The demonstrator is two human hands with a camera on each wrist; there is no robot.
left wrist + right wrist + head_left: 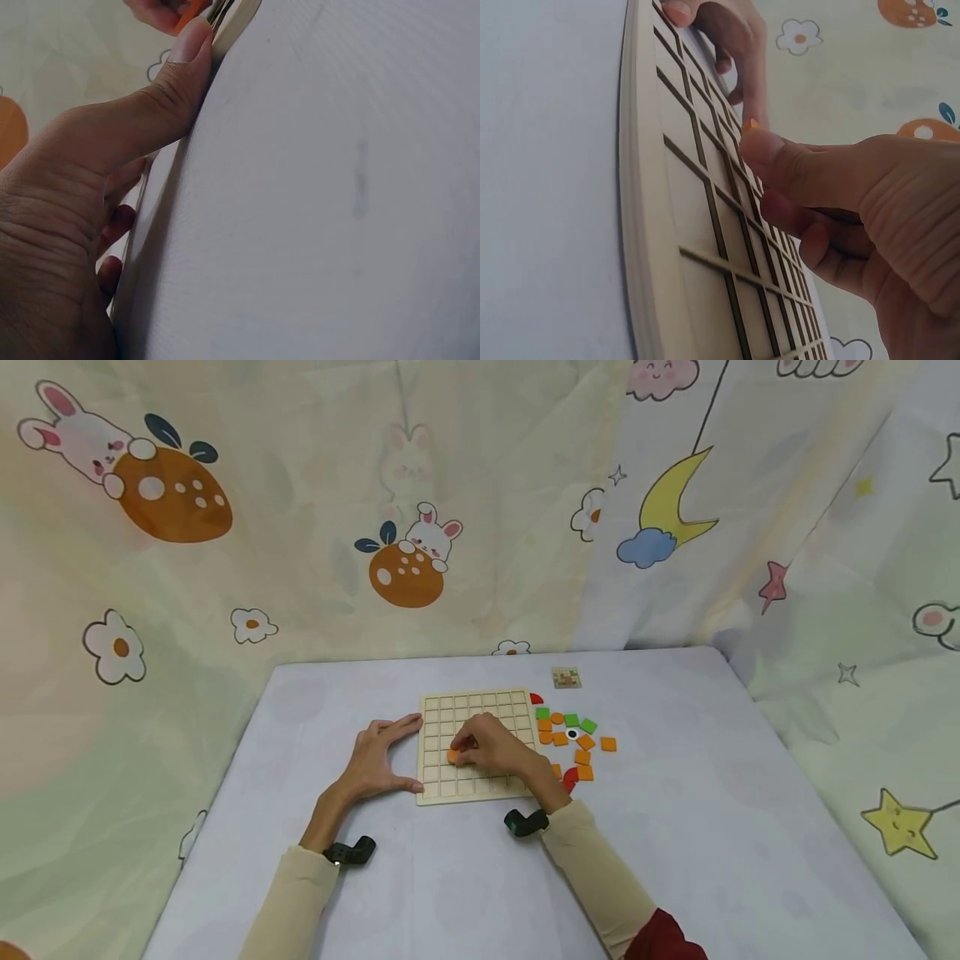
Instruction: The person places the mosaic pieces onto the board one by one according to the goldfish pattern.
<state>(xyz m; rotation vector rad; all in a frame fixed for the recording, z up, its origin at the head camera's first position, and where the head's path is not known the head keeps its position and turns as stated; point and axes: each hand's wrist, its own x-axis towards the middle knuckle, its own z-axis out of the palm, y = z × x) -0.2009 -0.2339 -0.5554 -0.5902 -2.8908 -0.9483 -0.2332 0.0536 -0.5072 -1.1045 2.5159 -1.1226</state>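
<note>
A pale wooden grid board point(438, 787) lies on the table, its raised strips dividing it into small squares. My left hand point(372, 758) is spread along the board's left edge, thumb at the near corner and fingertips farther up; its thumb point(161, 105) presses the board's side in the left wrist view. Over the left-centre squares my right hand point(491, 746) pinches a small orange piece point(453, 756) between thumb and fingertips. Only a sliver of that orange piece point(751, 124) shows past the thumb in the right wrist view, so its shape is mostly hidden.
Right of the board lie loose flat pieces: several orange squares point(608, 744), orange rounds point(557, 718), green squares point(588, 726), red pieces point(536, 698) and a black-and-white eye piece point(572, 734). A small patterned card point(566, 677) lies behind them. The white-covered table point(712, 827) meets a printed curtain point(315, 527).
</note>
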